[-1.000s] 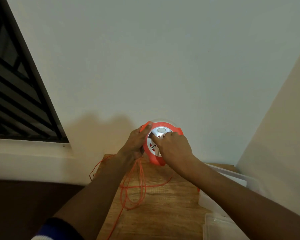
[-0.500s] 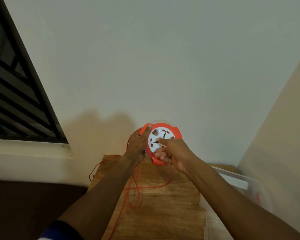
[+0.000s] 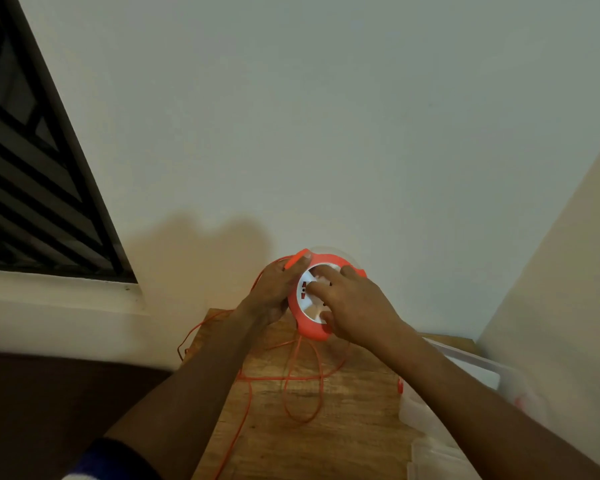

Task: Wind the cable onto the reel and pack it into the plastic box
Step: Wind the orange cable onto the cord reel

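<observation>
An orange cable reel (image 3: 307, 329) with a white socket face is held up above the far end of the wooden table (image 3: 343, 427). My left hand (image 3: 274, 292) grips its left rim. My right hand (image 3: 352, 306) lies across the white face with fingers pressed on it, covering most of the sockets. Thin orange cable (image 3: 293, 379) hangs from the reel and lies in loose loops on the table, one strand running off the near edge. The clear plastic box (image 3: 465, 365) stands at the right, partly hidden by my right forearm.
A clear lid (image 3: 433, 455) lies at the table's near right. A pale wall rises right behind the table and another on the right. A barred window (image 3: 32, 188) with a sill is at the left.
My right hand has swung round on the reel's white face, from its lower side up across it. The hanging cable loops have shifted on the table. The left hand kept its grip.
</observation>
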The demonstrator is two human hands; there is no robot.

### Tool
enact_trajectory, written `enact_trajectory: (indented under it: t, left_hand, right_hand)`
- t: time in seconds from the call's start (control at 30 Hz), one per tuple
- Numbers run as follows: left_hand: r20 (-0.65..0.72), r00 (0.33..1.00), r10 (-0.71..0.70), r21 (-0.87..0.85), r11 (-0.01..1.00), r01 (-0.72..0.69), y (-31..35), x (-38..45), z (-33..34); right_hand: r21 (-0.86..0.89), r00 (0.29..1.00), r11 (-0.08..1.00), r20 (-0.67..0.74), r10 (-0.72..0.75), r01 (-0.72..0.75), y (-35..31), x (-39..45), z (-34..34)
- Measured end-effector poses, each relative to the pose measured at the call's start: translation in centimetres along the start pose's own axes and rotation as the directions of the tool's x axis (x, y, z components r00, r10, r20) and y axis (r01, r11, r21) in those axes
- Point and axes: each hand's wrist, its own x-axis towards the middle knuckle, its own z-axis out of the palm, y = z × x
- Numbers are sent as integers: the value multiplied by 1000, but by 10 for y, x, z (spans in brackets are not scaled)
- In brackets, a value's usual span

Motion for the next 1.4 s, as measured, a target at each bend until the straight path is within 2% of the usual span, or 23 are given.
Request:
enact_trajectory:
  t: [0.17, 0.33, 0.5, 0.67, 0.73, 0.83, 0.9, 0.93, 1.0, 1.07, 1.27, 1.4]
  left_hand:
    - [58, 998, -17, 79, 997, 13, 5, -4, -5]
    - [99, 995, -26, 117, 993, 14, 10, -4, -5]
    - [92, 995, -28, 92, 996, 19, 12, -7, -1]
    - [98, 994, -50, 29, 998, 47, 14, -7, -5]
    - [83, 996, -43, 4, 999, 43, 16, -6, -5]
    - [0, 999, -34, -35, 999, 34, 22, -5, -1]
    - [-23, 1000, -16, -19, 1000, 16, 21, -3, 0]
    - [-34, 999, -10, -29, 1000, 9, 21, -2, 1]
    - [-67, 998, 7, -81, 997, -12, 21, -1, 6]
    - [-104, 994, 21, -67, 997, -28, 20, 1, 9]
    - [-82, 997, -13, -95, 996, 5, 21, -1, 5]
    - [-31, 999, 11, -37, 999, -12, 29, -2, 5]
  right_hand:
    - [-73, 971, 976, 141, -194, 205, 14, 4, -10]
    - [-229, 922, 897, 184, -341, 377, 21, 12, -22]
    - [-337, 881, 815, 220, -418, 471, 29, 14, -24]
    - [-416, 857, 750, 199, -476, 514, 33, 15, -25]
    - [-420, 895, 791, 189, -404, 445, 30, 14, -22]
    - [-380, 968, 891, 89, -233, 249, 22, 13, -11]
    - [-280, 991, 951, 14, -130, 129, 15, 13, -5]
    - [-199, 999, 980, -41, -31, 22, 11, 13, -3]
    - [13, 968, 977, -134, 213, -213, 3, 15, 0]
    - [105, 928, 941, -166, 334, -321, -3, 17, 6]
    - [-73, 962, 975, -194, 193, -210, 0, 15, 5]
    - [-151, 970, 979, -222, 101, -137, -2, 17, -6]
